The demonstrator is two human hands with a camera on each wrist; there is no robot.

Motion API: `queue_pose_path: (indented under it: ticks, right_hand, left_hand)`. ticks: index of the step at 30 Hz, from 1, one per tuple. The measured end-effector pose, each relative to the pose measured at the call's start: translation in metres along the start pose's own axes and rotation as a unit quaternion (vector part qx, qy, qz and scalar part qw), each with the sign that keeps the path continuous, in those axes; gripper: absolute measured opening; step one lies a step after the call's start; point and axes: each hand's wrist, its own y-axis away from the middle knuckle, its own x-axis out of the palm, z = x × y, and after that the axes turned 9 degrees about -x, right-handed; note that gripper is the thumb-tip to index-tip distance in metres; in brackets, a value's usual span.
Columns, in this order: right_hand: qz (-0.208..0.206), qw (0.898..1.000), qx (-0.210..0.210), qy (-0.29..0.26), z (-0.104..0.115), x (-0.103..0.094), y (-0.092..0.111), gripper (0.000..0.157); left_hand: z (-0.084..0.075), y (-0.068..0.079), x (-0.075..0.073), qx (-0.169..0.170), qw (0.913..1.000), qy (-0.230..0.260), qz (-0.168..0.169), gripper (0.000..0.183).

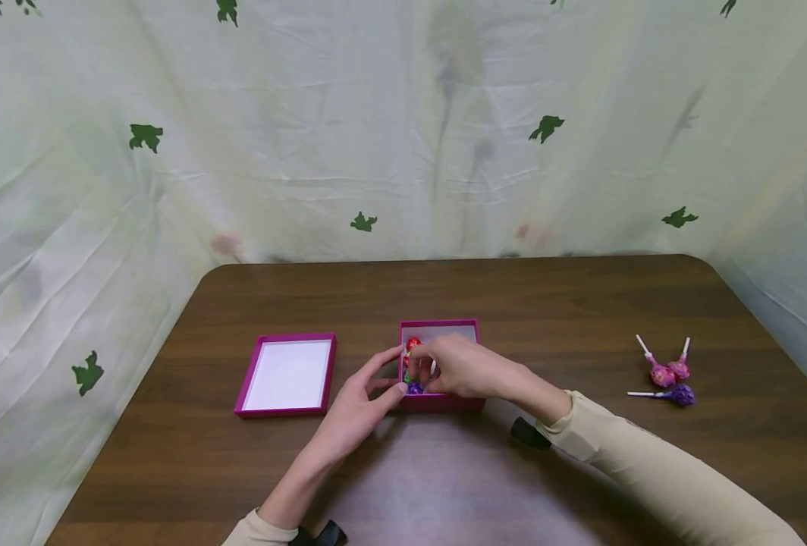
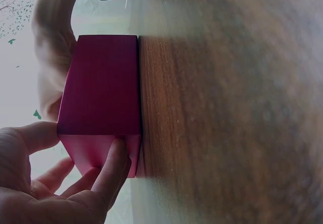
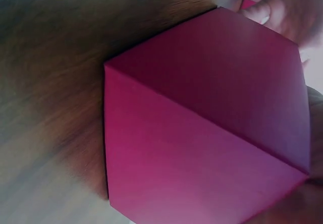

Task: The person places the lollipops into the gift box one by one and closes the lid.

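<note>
The box stands near the middle of the tabletop, lidless, with a few wrapped sweets showing along the inside of its left wall. The right hand reaches in over the right side, its fingers bent down among them – whether they pinch a sweet I cannot tell, since the hand hides its own grip. The left hand has thumb and fingers spread, the thumb at the near left corner and the fingers against the left wall, which seems a good brace. The step looks like settling the sweets inside; to do it well, keep that left-hand touch light so the wall does not bow, lower each sweet to the bottom before letting go, and lift the wrist clear of the near rim. Left of the box, towards the tabletop's left edge, the lid lies hollow side up. Towards the right edge are two pink lollipops and a purple lollipop – any brought over would best lie flat, sticks below the rim
</note>
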Motion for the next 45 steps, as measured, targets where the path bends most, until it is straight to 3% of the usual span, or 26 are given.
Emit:
queue_pose_path:
  ticks: [5, 11, 21, 29, 34, 45]
  right_hand:
    - [0.006, 1.0, 0.025, 0.012, -0.002, 0.003, -0.005, 0.023]
    - [0.008, 0.999, 0.025, 0.02, -0.002, 0.004, -0.008, 0.024]
    - [0.0, 0.999, 0.021, -0.038, 0.002, -0.005, 0.002, 0.019]
    - [-0.073, 0.995, -0.035, -0.062, 0.002, -0.011, 0.023, 0.016]
    - [-0.121, 0.991, -0.039, -0.05, 0.01, -0.015, 0.039, 0.023]
    - [-0.177, 0.981, -0.081, -0.011, 0.01, -0.024, 0.086, 0.036]
  left_hand:
    - [-0.002, 0.001, 0.0, -0.008, 1.0, -0.002, -0.005, 0.054]
    - [-0.001, 0.0, -0.001, -0.004, 1.0, -0.002, 0.0, 0.054]
    - [-0.003, 0.002, 0.0, -0.004, 0.9999, 0.005, 0.009, 0.054]
    - [-0.002, 0.001, 0.0, 0.008, 1.0, 0.004, 0.003, 0.053]
    - [-0.003, 0.001, 0.0, -0.005, 1.0, 0.007, -0.002, 0.053]
    - [-0.002, 0.0, 0.0, -0.016, 0.9997, -0.015, -0.004, 0.055]
